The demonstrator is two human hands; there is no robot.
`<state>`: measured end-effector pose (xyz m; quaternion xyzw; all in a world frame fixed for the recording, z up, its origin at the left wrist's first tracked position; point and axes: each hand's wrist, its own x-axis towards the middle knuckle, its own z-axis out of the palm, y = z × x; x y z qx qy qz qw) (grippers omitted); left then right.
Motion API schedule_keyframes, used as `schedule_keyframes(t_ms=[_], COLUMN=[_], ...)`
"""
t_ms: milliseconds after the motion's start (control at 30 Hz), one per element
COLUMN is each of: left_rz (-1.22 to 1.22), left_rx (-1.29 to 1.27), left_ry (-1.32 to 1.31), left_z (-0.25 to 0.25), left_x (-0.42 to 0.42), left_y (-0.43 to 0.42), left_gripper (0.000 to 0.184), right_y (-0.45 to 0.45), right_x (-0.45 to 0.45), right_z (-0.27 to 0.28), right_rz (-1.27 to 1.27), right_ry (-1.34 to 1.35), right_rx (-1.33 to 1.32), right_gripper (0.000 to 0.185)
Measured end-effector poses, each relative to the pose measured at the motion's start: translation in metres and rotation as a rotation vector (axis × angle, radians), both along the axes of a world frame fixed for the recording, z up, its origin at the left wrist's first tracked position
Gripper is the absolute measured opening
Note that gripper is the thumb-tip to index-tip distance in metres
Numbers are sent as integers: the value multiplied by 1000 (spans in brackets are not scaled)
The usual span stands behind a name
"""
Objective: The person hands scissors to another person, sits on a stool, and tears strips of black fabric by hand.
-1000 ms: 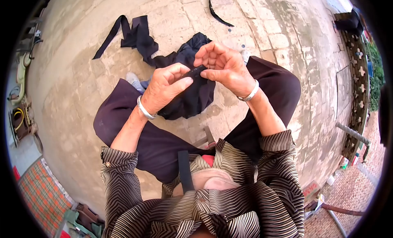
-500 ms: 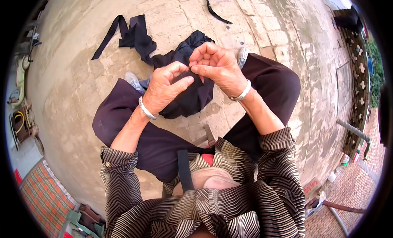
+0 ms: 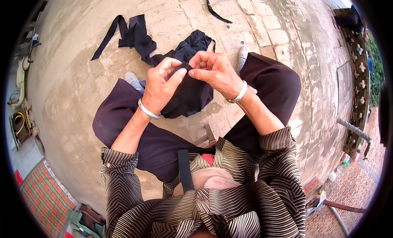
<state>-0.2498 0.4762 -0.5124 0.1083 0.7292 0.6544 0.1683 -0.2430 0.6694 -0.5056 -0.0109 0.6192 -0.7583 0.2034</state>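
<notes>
Head view: black cloth (image 3: 189,99), upper edge (image 3: 185,67) pinched in both hands.
We note left hand (image 3: 160,85) and right hand (image 3: 217,75) nipping that edge between thumbs and fingers, close together; the cloth's bulk sits below them, between the knees (image 3: 282,77). We judge the edge-handling under way and unfinished; how much is done or left we cannot tell. A black band (image 3: 141,33) lies beyond the cloth and to its left, perhaps joined to it; a narrow dark strip (image 3: 213,12) lies farther beyond, well apart. The knees bound the cloth's sides; paving (image 3: 180,17) beyond it gives room for moving.
</notes>
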Motion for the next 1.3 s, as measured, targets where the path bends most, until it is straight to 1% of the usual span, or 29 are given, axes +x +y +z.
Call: schedule_keyframes(t_ms=[33,67,100,133,167,200,233,267,300,333,367,433,467,533,600,633,700,767,933,1033,1100,1167,1200,1300], left_rz=[0,27,53,54,97,139,139,111,82,82,63,47,17,-11,-66,-64,-79,-89,-75,-46,-2,-4,-6,-32], left_rx=[0,-14,-28,-29,-102,-174,-174,-252,-331,-331,-358,-383,-385,-386,-404,-403,-443,-479,-570,-566,-479,-441,-404,-386], left_ry=[0,62,124,123,274,424,424,579,733,733,712,690,649,609,681,680,770,782,803,783,747,699,650,625], left_z=[-2,-4,-5,-3,-1,1,-1,-3,-5,-4,-4,-3,-3,-2,0,-1,-3,-3,-2,-7,-10,-11,-12,-15], left_x=[0,1,1,1,1,0,-2,-6,-7,-7,-6,-4,-3,-4,-6,-6,-7,-7,-5,-4,-4,-3,-2,-3], left_y=[1,4,6,8,11,12,11,8,6,5,4,2,2,2,1,0,-1,-2,-2,0,2,3,2,-1], left_gripper=[15,15,16,16,17,18,18,19,20,20,19,17,17,17,16,16,15,15,13,12,9,8,8,6], right_y=[0,-1,-1,-2,-4,-6,-8,-7,-7,-7,-8,-10,-11,-13,-15,-15,-16,-17,-21,-22,-24,-28,-29,-32], right_x=[0,1,2,2,3,4,5,5,6,6,6,7,8,9,10,10,10,11,12,14,17,20,21,23], right_z=[0,1,2,2,-1,-7,-10,-10,-5,-2,1,4,3,0,1,0,1,6,-1,-3,-3,-3,-2,-2], right_rz=[-2,-1,-7,-12,-12,-38,-65,-65,-55,-46,-45,-58,-55,-81,-71,-89,-105,-43,-12,-15,-22,-78,-77,-80], right_ry=[0,0,14,28,28,91,154,154,211,267,268,422,423,651,630,660,692,550,560,607,627,637,639,601], right_rx=[8,7,49,90,89,117,146,145,243,340,341,457,457,599,623,620,615,655,718,729,727,757,754,763], right_gripper=[8,8,8,9,9,10,12,12,13,14,14,12,12,11,11,10,9,9,12,13,13,13,13,13])
